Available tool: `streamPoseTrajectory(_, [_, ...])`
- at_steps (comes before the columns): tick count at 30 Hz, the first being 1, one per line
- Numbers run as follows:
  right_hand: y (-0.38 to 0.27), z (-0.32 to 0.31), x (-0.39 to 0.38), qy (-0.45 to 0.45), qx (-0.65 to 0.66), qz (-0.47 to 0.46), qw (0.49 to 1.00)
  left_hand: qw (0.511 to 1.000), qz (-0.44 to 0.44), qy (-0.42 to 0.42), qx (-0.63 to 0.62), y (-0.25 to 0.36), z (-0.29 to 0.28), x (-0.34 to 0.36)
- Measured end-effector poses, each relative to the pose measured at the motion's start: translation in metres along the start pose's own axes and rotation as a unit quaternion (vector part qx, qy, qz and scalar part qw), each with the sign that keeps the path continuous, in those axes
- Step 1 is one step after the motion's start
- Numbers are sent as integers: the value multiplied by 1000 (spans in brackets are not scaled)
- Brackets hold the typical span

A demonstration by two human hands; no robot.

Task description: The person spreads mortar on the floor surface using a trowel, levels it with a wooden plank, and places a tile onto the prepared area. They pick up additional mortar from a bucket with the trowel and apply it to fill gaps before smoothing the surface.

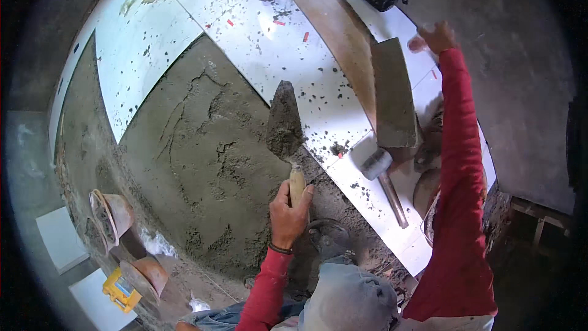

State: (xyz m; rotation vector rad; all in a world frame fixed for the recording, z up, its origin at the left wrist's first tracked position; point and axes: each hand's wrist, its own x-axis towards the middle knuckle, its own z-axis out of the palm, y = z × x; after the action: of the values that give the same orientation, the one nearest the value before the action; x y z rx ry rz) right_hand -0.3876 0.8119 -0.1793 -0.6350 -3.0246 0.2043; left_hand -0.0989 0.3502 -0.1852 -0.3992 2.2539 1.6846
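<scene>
Left hand (286, 211) closed firmly around the wooden handle of a pointed trowel (284, 127); blade coated with grey mortar, held tip forward, low over the border between the wet mortar bed (202, 165) and the white tiles (294, 55), probably to keep the load level and near the place where it is wanted. Right hand (436, 37) stretched far out past the tile edge, fingers loosely bent, empty as far as visible, seemingly for support. Long wooden board (334, 30) and grey float (393, 95) laid on the tiles, white rubber mallet (378, 168) just beside them, all within easy reach. Yellow level (119, 291) lower left, well apart.
</scene>
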Motion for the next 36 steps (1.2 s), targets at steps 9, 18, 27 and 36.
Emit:
streamPoseTrajectory(9, [13, 24, -77, 87, -28, 1, 996, 1000, 3, 18, 21, -4, -8, -2])
streamPoseTrajectory(18, [1, 35, -136, -234, -24, -118, 965, 999, 14, 25, -15, -11, -10, -1])
streamPoseTrajectory(27, [98, -47, -133, -62, 74, -153, 983, 999, 37, 10, -39, -13, 5, -6])
streamPoseTrajectory(36, [228, -116, -181, -111, 19, -90, 990, 999, 5, -9, -46, 6, 14, 1])
